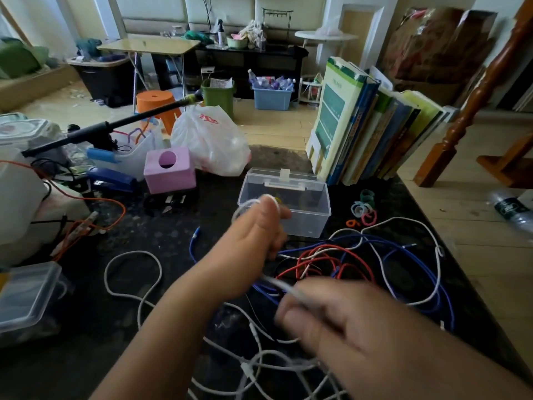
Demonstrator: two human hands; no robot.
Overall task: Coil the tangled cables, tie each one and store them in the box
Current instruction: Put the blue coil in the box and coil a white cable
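Your left hand is raised in front of the clear box, fingers curled, with loops of the white cable wound round them. Your right hand is blurred, but it appears to pinch the same cable where it runs down from the left hand. The rest of that cable trails loose over the dark table on the left and below your arms.

The cable looks light and limp, so it will likely sag and spring out of its loops if you slacken your hold. Keep the coil pinched against your left fingers and let the line slide through your right fingertips.

The red cable and blue cable lie knotted together just right of your hands, with another white line threaded through them; a hard pull would probably tighten the snarl. The coloured ties sit just right of the box, within reach for binding.
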